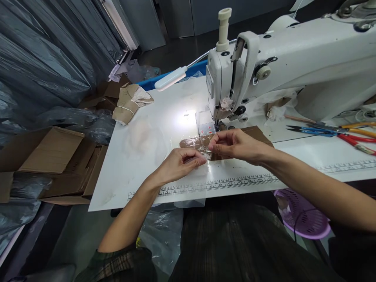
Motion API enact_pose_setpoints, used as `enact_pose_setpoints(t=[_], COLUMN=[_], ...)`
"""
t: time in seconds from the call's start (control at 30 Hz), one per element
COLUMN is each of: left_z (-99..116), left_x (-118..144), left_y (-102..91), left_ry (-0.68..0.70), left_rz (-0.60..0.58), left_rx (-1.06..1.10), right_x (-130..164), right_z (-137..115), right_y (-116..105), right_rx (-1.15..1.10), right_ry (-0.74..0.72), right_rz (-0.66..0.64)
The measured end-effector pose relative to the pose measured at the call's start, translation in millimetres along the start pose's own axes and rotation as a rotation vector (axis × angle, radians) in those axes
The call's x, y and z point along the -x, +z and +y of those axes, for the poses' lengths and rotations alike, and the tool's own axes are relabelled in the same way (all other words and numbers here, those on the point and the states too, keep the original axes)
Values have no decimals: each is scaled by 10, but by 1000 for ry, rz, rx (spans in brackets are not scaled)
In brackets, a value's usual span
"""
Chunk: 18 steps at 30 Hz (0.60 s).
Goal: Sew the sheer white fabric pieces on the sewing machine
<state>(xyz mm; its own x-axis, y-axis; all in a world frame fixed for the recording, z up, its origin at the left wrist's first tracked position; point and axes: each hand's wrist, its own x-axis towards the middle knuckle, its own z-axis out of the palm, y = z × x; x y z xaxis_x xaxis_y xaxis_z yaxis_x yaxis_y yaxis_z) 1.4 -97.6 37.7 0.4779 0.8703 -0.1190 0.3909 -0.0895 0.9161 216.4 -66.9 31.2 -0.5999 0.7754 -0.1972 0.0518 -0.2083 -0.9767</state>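
Both my hands are close together over the sewing table [117,172], just in front of the sewing machine [219,82]. My left hand [183,162] pinches with thumb against fingers, and a bit of thin clear material seems to show there. To its right, my right hand [232,145] is also closed in a pinch; what lies between its fingertips is too small to make out. Beneath the hands is a brown piece of card [190,144] with shiny clear tape or film across it. It lies near the needle area, and my right hand covers part of it.
A ruler strip [229,183] runs along the table's front edge. At right lie blue snips [314,130] and red-handled pliers [355,141]. A lamp [170,78] lights the table, with a wrapped bundle [127,105] beyond. Cardboard boxes [53,150] stand left; a purple basket [314,223] sits below.
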Motion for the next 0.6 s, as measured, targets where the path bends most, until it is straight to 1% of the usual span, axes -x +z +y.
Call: enact_pose_setpoints(t=[0.1,0.17,0.2,0.27,0.3,0.33,0.37,0.4,0.43,0.47,0.5,0.53,0.57,0.6], left_z=[18,2,-22,-97,-140,-178,-206,-220,-218,-201,-174,-141,-109,-82], left_x=[-14,-11,-4,23,40,56,70,78,78,67,47,19,-16,-52], left_y=[49,45,19,-89,-165,-246,-324,-391,-438,-461,-459,-434,-391,-336], left_ry=[53,128,165,218,228,222,206,168,121,74,32,2,-15,-24], left_rz=[20,30,33,38,58,94,163,250,314,365,389,387,374,356], left_rx=[-80,-186,-262,-406,-450,-461,-430,-364,-273,-171,-71,20,101,172], right_x=[-74,-93,-77,29,116,219,325,422,495,534,535,498,430,340], right_z=[65,97,107,106,93,72,46,19,-4,-19,-22,-12,12,48], right_y=[185,288,315,314,288,251,208,164,122,85,57,36,23,17], right_rx=[-185,-262,-291,-359,-394,-411,-397,-334,-200,-40,132,291,409,478], right_ry=[-104,-169,-178,-142,-110,-69,-26,37,105,130,105,44,-42,-117], right_rz=[83,139,172,220,209,148,34,-164,-377,-481,-460,-352,-185,-38])
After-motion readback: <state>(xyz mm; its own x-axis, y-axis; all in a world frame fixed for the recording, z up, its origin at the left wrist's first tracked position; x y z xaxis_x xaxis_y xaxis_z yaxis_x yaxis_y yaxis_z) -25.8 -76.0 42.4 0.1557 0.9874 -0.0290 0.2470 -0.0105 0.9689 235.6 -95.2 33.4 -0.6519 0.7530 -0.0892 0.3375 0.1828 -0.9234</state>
